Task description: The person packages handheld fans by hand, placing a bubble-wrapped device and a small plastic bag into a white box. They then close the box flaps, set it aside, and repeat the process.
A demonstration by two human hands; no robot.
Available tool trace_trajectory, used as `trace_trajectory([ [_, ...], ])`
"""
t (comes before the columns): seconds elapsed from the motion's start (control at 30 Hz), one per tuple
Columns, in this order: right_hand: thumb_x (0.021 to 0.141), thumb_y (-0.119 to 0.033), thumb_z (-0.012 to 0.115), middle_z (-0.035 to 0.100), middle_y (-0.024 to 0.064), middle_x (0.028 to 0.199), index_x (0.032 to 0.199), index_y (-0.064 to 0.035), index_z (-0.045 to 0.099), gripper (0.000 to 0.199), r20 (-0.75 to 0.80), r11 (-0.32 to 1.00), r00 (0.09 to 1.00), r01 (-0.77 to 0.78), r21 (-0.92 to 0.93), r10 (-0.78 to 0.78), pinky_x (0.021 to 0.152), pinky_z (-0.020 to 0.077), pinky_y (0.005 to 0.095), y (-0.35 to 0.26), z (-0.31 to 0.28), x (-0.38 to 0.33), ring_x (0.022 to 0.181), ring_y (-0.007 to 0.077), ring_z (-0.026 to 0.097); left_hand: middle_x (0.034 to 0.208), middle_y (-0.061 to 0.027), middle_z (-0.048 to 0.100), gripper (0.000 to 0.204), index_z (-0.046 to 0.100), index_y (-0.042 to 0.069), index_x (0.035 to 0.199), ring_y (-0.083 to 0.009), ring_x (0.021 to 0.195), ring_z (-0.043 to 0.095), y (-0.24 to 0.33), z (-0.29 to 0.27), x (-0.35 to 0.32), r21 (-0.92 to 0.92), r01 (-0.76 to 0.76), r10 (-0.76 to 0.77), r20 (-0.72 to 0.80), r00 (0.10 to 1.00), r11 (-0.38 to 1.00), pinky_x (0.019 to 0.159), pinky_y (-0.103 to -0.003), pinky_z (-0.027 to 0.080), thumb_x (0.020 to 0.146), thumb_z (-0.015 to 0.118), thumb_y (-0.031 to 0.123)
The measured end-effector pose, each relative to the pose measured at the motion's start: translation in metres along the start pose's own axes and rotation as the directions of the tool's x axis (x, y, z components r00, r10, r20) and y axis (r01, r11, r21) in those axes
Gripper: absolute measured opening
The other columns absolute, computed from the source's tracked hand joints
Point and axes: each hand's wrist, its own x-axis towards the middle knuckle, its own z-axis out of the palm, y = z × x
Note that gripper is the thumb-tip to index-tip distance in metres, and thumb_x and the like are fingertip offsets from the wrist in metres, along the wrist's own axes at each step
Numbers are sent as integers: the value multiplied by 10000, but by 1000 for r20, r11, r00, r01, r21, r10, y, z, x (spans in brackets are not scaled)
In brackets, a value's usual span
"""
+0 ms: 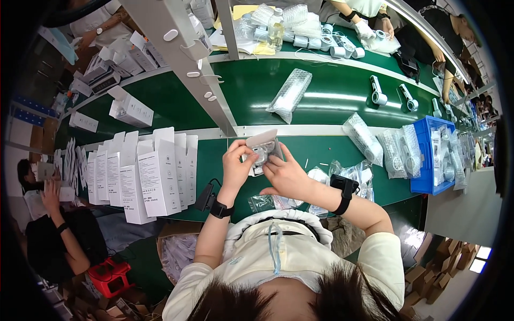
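Observation:
In front of my chest, over the near edge of the green bench, I hold a small white box (263, 137) with its top flap raised. My left hand (236, 165) is closed at the box's left edge, its fingertips at the opening. Around the right side of the box my right hand (288, 174) is closed, fingers bent over the rim. Something in clear plastic (261, 155) shows in the opening; its kind is partly hidden by my fingers. Clear bags with small parts (350, 174) lie beside my right forearm.
Several upright white boxes with raised flaps (155, 184) stand at my left. To the right, bubble-wrapped items (362, 138) lie beside a blue bin (430, 155). A metal post (195, 69) rises ahead. Handheld white devices (378, 92) and a bubble-wrap pouch (290, 96) lie beyond a rail.

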Motion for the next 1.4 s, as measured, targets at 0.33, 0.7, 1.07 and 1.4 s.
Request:
trace_trajectory([
  [0.33, 559, -170, 796, 442, 139, 1215, 1210, 6, 395, 784, -315, 383, 783, 107, 918, 537, 985, 309, 388, 82, 46, -27, 1115, 235, 451, 926, -64, 550, 166, 597, 0, 835, -120, 752, 513, 29, 54, 32, -237, 125, -95, 135, 986, 963, 611, -219, 392, 685, 666, 12],
  [0.7, 550, -71, 785, 381, 160, 1241, 1363, -78, 115, 1053, -452, 452, 237, 57, 890, 860, 940, 354, 364, 272, 42, 54, 1145, 281, 401, 1116, -159, 430, 615, 441, 117, 1181, -356, 998, 451, -94, 119, 112, 589, 157, -192, -4, 981, 793, 815, -434, 416, 624, 696, 171],
  [1.07, 653, -173, 746, 248, 186, 1349, 1385, -80, 100, 981, -576, 641, 289, -435, 633, 765, 964, 317, 358, 256, 88, 18, 1226, 291, 299, 1321, -207, 268, 719, 371, 56, 1247, -401, 1192, 277, 5, 18, -45, 459, 13, -48, 65, 997, 888, 976, -468, 264, 667, 722, 295],
  [1.4, 808, -26, 541, 507, 59, 1137, 1169, -47, 473, 368, -173, 225, 698, 18, 974, 695, 851, 408, 261, 45, 64, 7, 1075, 158, 466, 1372, -243, 194, 772, 257, 72, 1338, -439, 1232, 224, 8, -138, -55, 875, 478, -181, -459, 870, 77, 944, -569, 237, 691, 674, 132],
])
